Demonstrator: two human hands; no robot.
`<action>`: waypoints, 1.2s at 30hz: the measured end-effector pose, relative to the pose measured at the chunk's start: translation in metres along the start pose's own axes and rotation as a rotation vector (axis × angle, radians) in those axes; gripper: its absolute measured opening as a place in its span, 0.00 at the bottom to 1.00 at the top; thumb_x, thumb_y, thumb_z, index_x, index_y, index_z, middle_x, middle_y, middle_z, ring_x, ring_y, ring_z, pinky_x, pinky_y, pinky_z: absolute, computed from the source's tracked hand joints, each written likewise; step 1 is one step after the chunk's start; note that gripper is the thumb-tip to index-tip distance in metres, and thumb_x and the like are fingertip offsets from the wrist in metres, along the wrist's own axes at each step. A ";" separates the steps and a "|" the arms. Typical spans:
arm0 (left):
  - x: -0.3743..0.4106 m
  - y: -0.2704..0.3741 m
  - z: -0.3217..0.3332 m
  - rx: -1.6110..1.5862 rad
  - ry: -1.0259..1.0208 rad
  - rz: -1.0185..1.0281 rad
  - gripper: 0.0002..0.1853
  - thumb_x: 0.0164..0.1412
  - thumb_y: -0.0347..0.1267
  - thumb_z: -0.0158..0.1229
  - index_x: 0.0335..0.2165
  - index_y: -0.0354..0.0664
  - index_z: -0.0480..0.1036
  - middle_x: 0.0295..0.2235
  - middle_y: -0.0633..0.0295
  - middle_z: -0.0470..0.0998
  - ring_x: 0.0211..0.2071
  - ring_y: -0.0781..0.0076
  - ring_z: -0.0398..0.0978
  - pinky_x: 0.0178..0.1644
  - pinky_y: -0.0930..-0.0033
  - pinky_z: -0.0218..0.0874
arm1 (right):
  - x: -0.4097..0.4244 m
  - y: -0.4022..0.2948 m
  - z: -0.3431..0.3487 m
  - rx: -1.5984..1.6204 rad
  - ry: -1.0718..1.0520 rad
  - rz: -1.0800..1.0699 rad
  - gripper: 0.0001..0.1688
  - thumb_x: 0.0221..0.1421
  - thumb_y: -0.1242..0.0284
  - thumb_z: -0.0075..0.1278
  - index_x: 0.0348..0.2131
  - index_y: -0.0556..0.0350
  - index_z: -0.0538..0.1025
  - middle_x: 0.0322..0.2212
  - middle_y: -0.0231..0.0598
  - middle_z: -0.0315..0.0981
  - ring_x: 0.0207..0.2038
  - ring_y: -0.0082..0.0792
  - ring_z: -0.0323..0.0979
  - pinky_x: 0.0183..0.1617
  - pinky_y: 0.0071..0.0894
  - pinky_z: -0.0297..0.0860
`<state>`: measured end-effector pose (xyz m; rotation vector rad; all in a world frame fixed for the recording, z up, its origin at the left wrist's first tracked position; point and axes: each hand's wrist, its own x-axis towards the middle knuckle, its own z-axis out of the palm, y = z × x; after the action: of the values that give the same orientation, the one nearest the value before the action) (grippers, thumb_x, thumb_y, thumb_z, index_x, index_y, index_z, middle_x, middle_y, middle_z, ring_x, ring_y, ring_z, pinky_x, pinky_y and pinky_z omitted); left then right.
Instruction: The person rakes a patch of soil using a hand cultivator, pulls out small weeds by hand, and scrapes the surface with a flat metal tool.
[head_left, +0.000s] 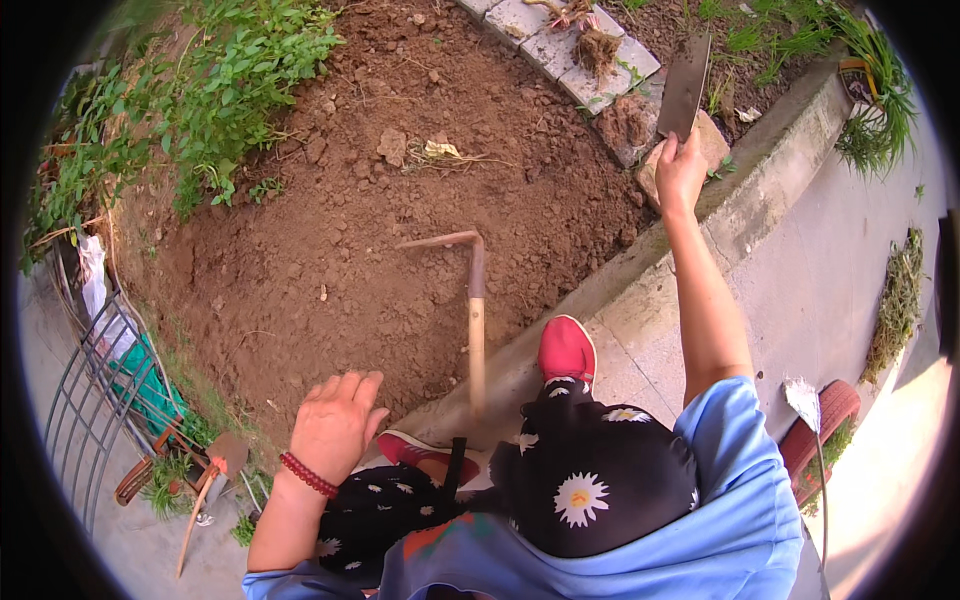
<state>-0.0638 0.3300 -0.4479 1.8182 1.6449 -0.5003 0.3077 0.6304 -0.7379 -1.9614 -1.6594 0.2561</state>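
Note:
My right hand (681, 169) grips a flat, broad-bladed metal tool (684, 90) that looks like a cleaver. Its blade points away from me, above the bricks and stones at the bed's edge; the handle is hidden in my fingers. My left hand (330, 420), with a red bead bracelet (308, 475) at the wrist, is held out over the near soil. Nothing shows in it, and the thumb stands apart from the fingers. Between my hands a hoe (476, 330) with a wooden handle reaches from the concrete curb (645, 289) over the loose brown soil (360, 292).
Leafy green plants (240, 82) grow at the left. Pale paving bricks (559, 49) bear uprooted roots with soil (598, 52). A metal grille (86, 405) and a small shovel (227, 452) are at lower left. A tyre (829, 416) and dried grass (896, 304) lie on the right pavement.

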 end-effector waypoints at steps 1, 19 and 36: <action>0.000 -0.001 0.000 0.027 -0.008 -0.016 0.22 0.55 0.36 0.64 0.48 0.41 0.72 0.37 0.57 0.75 0.40 0.57 0.75 0.44 0.59 0.67 | -0.006 -0.015 -0.006 -0.005 0.011 0.073 0.14 0.63 0.66 0.48 0.42 0.58 0.73 0.25 0.65 0.76 0.32 0.67 0.75 0.36 0.62 0.69; -0.003 -0.001 0.000 -0.003 0.011 0.015 0.24 0.55 0.37 0.64 0.49 0.41 0.71 0.39 0.57 0.75 0.41 0.57 0.74 0.46 0.59 0.67 | 0.014 0.028 -0.030 -0.017 0.020 0.205 0.13 0.60 0.70 0.48 0.40 0.62 0.71 0.27 0.61 0.77 0.33 0.63 0.76 0.38 0.57 0.70; 0.007 0.006 0.007 0.009 -0.010 0.092 0.23 0.56 0.38 0.63 0.48 0.42 0.72 0.37 0.57 0.75 0.40 0.57 0.75 0.45 0.59 0.67 | 0.020 0.061 0.051 -0.155 -0.247 0.503 0.17 0.57 0.69 0.48 0.42 0.64 0.74 0.38 0.65 0.77 0.46 0.64 0.74 0.52 0.54 0.69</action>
<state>-0.0564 0.3309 -0.4565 1.8846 1.5464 -0.4762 0.3395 0.6584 -0.8076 -2.5341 -1.3279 0.5922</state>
